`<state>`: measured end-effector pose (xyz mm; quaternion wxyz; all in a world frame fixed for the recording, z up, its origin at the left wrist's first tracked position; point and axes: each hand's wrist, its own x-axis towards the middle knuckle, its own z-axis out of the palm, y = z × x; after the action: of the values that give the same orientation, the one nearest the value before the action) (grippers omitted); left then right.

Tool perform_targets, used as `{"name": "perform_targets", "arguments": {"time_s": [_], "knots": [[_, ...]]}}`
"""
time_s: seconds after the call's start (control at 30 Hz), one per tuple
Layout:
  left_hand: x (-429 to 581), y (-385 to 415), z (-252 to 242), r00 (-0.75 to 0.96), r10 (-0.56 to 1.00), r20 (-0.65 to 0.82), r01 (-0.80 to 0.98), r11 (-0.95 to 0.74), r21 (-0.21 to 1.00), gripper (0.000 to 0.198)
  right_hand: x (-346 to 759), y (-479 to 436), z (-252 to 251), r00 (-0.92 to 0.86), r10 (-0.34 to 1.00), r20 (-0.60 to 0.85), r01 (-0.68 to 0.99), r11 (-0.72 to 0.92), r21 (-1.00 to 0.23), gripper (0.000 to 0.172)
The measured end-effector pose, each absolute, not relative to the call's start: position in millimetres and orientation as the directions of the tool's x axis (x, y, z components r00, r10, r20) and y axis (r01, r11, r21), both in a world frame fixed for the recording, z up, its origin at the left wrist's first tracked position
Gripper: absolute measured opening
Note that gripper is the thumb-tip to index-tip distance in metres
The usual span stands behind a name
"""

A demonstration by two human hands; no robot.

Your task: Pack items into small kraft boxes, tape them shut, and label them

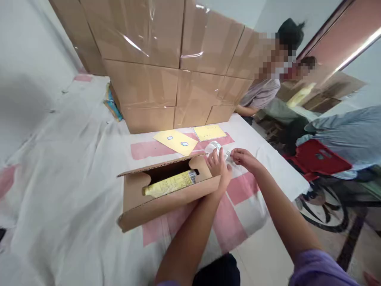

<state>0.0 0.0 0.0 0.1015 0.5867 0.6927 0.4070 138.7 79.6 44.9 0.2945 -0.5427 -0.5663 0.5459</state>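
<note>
The right hand (241, 156) pinches the tape (212, 146); the left hand (220, 163) is against it, its grip unclear. Print on the boxed yellow pack (171, 184) and 2 sheets (177, 140) is illegible.

No readable text. Yellow pack (169, 185) in the box (166, 212) carries print, too small and blurred to read; tiny marks on the rear yellow sheet (210, 134) also illegible.

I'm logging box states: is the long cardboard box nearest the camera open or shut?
Open: nothing covers the top of the cardboard box, and the yellow package inside shows from above.
</note>
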Motion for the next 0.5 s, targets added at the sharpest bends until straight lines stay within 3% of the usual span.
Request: {"name": "perform_targets", "arguments": {"time_s": [0.3,0.5], "knots": [[0.0,0.3,-6.0,-0.298,0.884,0.361,0.724,-0.037,0.689,0.072,135.3,59.9,27.6,-0.128,0.983,-0.132,0.281,-0.092,-0.955,0.042],[0.0,0.7,-6.9,-0.296,0.881,0.369,0.723,-0.046,0.689,0.070,129.4,57.1,24.8,-0.148,0.980,-0.133,0.274,-0.088,-0.958,0.040]]}}
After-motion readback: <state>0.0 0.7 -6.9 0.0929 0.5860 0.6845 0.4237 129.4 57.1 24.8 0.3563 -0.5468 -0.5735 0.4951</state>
